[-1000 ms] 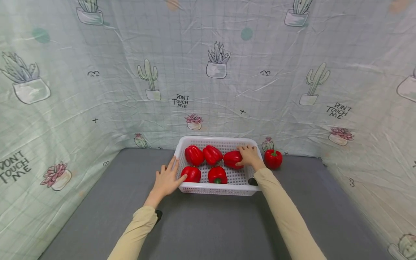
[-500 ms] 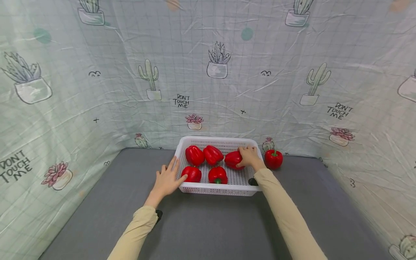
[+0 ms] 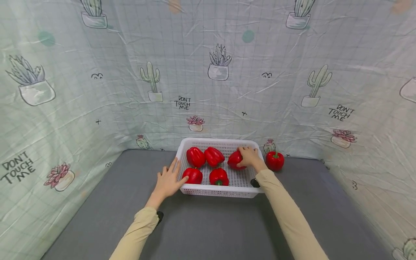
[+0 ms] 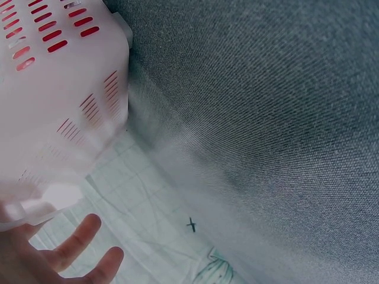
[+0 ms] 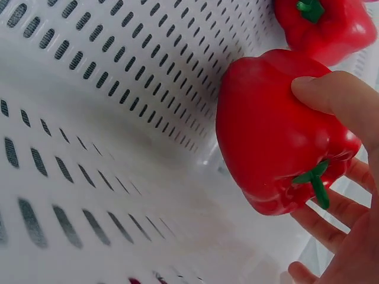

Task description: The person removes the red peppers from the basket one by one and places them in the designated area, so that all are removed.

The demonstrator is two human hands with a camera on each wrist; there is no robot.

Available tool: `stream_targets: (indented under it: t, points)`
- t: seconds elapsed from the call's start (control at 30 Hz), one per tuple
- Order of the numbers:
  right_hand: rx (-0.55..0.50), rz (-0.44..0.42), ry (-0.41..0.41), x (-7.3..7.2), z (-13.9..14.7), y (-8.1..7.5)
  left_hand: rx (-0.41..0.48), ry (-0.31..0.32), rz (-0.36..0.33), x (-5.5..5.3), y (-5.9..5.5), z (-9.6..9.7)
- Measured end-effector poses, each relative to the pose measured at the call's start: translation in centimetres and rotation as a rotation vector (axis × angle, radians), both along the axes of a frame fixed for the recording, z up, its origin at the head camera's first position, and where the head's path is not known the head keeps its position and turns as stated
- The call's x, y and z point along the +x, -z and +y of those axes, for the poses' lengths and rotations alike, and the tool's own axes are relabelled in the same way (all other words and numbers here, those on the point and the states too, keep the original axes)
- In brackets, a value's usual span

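Observation:
In the head view, a white perforated basket (image 3: 221, 191) holds several red bell peppers, among them the front left pepper (image 3: 193, 176) and the front middle pepper (image 3: 219, 177). My right hand (image 3: 250, 157) reaches over the basket's right side and grips a red bell pepper (image 5: 272, 130) inside it. The right wrist view has the thumb on top of this pepper, its green stem towards the palm and other fingers along the far side. My left hand (image 3: 167, 181) lies at the basket's left rim, fingers extended and spread; the left wrist view catches some fingers (image 4: 80, 239) beside the rim.
One more red bell pepper (image 3: 274, 160) stands on the grey tabletop (image 3: 208, 227), just outside the basket's right side. A cloth printed with cacti (image 3: 227, 108) hangs behind the table and along both sides.
The bell pepper in my right hand has shifted slightly to the right inside the basket, widening the gap to the pepper beside it. My left hand stays at the rim.

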State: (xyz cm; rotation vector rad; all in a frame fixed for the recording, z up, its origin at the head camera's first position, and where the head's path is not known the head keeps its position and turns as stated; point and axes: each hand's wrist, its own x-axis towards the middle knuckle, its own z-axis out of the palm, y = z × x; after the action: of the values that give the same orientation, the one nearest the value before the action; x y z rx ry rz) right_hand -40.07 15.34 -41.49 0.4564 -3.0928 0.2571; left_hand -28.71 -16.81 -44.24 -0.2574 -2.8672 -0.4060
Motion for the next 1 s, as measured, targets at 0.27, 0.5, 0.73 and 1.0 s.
stream_targets:
  t: [0.27,0.5,0.73,1.0]
  points:
    - [-0.032,-0.007,-0.035,0.0,0.1,-1.1,-0.002,0.0,-0.009,0.1,-0.2,0.1]
    - [-0.063,0.01,-0.084,0.3,0.2,-2.2,0.011,0.006,-0.019,0.2,-0.2,0.1]
    - [-0.036,0.067,-0.103,0.8,0.3,-3.6,0.004,0.004,-0.012,0.0,-0.1,0.1]
    - [-0.038,0.115,-0.131,2.3,0.4,-5.7,0.007,0.003,-0.009,0.2,-0.2,0.1]
